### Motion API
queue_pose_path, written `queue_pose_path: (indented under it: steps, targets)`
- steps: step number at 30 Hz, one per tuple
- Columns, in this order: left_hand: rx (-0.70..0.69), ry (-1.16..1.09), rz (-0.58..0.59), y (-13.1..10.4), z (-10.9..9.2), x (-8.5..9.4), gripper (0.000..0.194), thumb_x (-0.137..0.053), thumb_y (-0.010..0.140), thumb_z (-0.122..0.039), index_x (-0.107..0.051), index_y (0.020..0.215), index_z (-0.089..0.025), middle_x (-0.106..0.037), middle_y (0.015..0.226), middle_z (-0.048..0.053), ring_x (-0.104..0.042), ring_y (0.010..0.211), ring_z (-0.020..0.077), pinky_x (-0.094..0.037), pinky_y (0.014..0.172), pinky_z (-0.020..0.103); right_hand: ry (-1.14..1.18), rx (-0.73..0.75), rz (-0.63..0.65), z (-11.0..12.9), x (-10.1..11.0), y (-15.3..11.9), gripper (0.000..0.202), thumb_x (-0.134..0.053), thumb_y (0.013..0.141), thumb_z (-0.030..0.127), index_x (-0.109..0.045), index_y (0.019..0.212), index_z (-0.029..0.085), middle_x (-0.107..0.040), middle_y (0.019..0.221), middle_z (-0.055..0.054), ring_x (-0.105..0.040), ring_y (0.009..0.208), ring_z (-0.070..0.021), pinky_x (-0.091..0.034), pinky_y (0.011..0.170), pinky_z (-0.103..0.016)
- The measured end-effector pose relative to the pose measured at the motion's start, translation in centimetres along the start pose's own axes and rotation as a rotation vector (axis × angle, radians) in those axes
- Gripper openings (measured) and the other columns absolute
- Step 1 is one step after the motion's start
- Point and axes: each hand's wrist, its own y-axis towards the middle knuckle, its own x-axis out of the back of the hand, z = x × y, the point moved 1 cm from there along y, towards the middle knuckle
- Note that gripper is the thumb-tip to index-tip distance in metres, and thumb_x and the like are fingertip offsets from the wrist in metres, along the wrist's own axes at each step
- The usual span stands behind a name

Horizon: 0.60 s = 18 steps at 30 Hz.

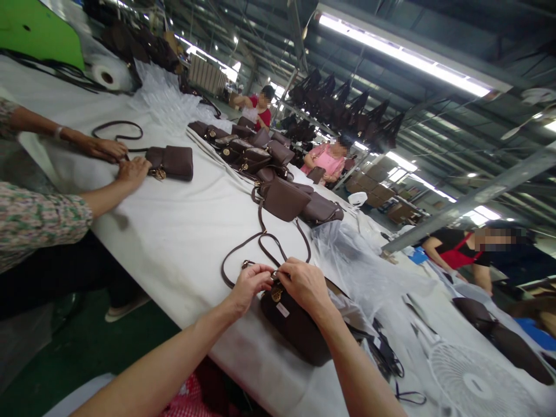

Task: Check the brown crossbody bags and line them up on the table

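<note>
A dark brown handbag (295,333) lies on the white-covered table in front of me, with a small white label and a round gold charm (276,294) on its side. My left hand (249,286) is closed in a pinch at the bag's top corner, by small metal hardware. Right beside it, the fingers of my right hand (304,284) are bent down and pinched on the same corner, where the strap meets the bag. The thin brown strap (234,255) loops across the table beyond my hands. The exact piece between my fingertips is partly hidden.
At left, a co-worker's hands (130,165) touch a small brown bag (174,162). Several brown bags (252,150) are piled farther along the table (174,243). Clear plastic sheeting (360,272) and a white fan (473,379) are on my right. Other people work beyond.
</note>
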Motion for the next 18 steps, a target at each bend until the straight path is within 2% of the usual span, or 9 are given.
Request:
queue_pose_path:
  steps: [2,4,8,13,18]
  targets:
    - [0.001,0.009,0.034,-0.5,0.8,-0.1,0.029,-0.075,0.067,-0.029,-0.07,0.088,-0.01,-0.068,0.079,0.006,-0.06,0.07,0.0126,-0.047,0.066,0.024,0.009,-0.015,-0.015,0.0,-0.1,0.0,0.024,-0.052,0.094,0.033,-0.072,0.083,0.024,-0.07,0.09,0.0,-0.063,0.076,-0.0128,-0.032,0.057,-0.024]
    - [-0.057,0.028,0.038,-0.7,1.2,-0.3,0.03,-0.075,0.067,-0.027,-0.072,0.093,-0.011,-0.069,0.082,0.006,-0.06,0.073,0.0135,-0.048,0.068,0.025,0.003,-0.033,-0.02,0.0,-0.1,0.0,0.024,-0.053,0.094,0.033,-0.072,0.083,0.024,-0.07,0.09,0.0,-0.063,0.076,-0.0129,-0.032,0.057,-0.024]
    - [-0.148,0.093,-0.048,-0.6,1.1,-0.9,0.034,-0.077,0.065,-0.025,-0.074,0.097,-0.014,-0.071,0.079,0.004,-0.06,0.07,0.0137,-0.048,0.067,0.025,-0.043,-0.04,0.001,0.4,0.3,0.0,0.025,-0.051,0.095,0.032,-0.072,0.084,0.023,-0.07,0.088,-0.002,-0.063,0.074,-0.0134,-0.032,0.056,-0.025]
    - [-0.175,0.171,-0.164,0.0,0.1,-1.2,0.018,-0.072,0.067,-0.027,-0.077,0.078,-0.013,-0.07,0.069,0.004,-0.057,0.062,0.0119,-0.046,0.059,0.022,-0.074,-0.016,0.024,0.8,0.7,-0.1,0.025,-0.051,0.095,0.031,-0.072,0.084,0.023,-0.07,0.088,-0.002,-0.064,0.075,-0.0137,-0.03,0.055,-0.026]
    - [-0.119,0.104,-0.177,0.3,-0.5,-1.2,0.015,-0.073,0.061,-0.027,-0.072,0.068,-0.014,-0.065,0.062,0.0,-0.054,0.056,0.0097,-0.042,0.052,0.02,-0.012,0.018,0.027,0.4,0.7,-0.2,0.022,-0.055,0.094,0.034,-0.072,0.084,0.024,-0.069,0.088,-0.001,-0.064,0.077,-0.013,-0.03,0.056,-0.025]
